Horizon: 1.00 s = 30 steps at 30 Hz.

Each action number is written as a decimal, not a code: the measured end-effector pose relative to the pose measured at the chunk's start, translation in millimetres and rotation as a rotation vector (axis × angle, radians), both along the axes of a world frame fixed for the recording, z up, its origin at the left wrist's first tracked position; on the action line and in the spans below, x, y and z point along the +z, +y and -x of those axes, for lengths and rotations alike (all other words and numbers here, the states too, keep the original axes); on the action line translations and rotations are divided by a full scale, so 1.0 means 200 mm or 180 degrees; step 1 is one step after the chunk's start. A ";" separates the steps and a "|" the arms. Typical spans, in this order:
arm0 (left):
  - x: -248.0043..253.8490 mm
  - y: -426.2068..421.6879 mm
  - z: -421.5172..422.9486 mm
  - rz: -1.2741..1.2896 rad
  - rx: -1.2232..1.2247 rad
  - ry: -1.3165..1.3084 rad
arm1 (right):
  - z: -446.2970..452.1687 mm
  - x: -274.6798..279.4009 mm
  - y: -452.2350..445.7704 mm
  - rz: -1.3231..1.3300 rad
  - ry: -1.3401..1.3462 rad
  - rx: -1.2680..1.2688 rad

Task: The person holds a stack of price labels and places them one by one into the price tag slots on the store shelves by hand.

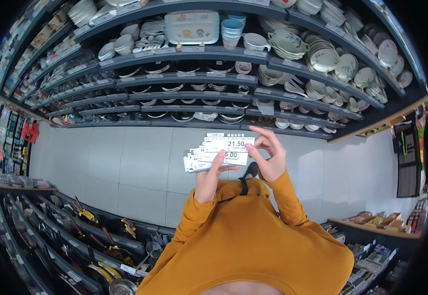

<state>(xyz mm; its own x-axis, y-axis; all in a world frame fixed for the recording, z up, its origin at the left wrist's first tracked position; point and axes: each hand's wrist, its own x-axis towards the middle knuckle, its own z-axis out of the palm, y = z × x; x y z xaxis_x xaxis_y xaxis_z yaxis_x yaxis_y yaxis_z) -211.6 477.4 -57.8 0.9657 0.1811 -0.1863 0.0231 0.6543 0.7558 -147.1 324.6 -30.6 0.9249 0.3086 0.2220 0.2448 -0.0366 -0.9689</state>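
My left hand (208, 183) grips a fanned stack of white printed price labels (197, 163), its thumb lying across their front. One label in the stack reads "5.00", with its first part covered by my thumb. Above it sits an upper price label (227, 143) showing "21.50". At that label's right edge is my right hand (272, 156), with the thumb on the label and the index finger raised above it. The fingers behind the label are partly hidden. Both hands are over the floor, in front of my body.
Ahead stand store shelves (189, 55) with bowls, plates, cups and a patterned tray (192, 27). Behind me at lower left are racks of pans and utensils (88, 215). Boxed goods (371, 265) fill a lower right rack. A grey tiled floor (140, 162) runs between them.
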 end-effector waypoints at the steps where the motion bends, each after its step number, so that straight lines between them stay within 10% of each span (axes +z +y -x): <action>1: 0.00 0.00 0.00 0.0012 -0.0023 0.0006 | 0.00 0.00 -0.01 0.0017 0.0011 -0.0018; 30: -0.13 -0.09 -0.06 0.0135 -0.0271 0.0343 | -0.08 -0.01 -0.12 0.0743 -0.0033 0.0136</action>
<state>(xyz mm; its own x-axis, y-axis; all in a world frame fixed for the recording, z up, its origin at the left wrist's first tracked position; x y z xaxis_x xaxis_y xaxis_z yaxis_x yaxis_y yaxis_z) -199.1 459.3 -84.2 0.9512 0.0891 -0.2954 0.1594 0.6779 0.7176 -130.2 300.5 -33.0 0.9080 0.3916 0.1494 0.2607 -0.2487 -0.9328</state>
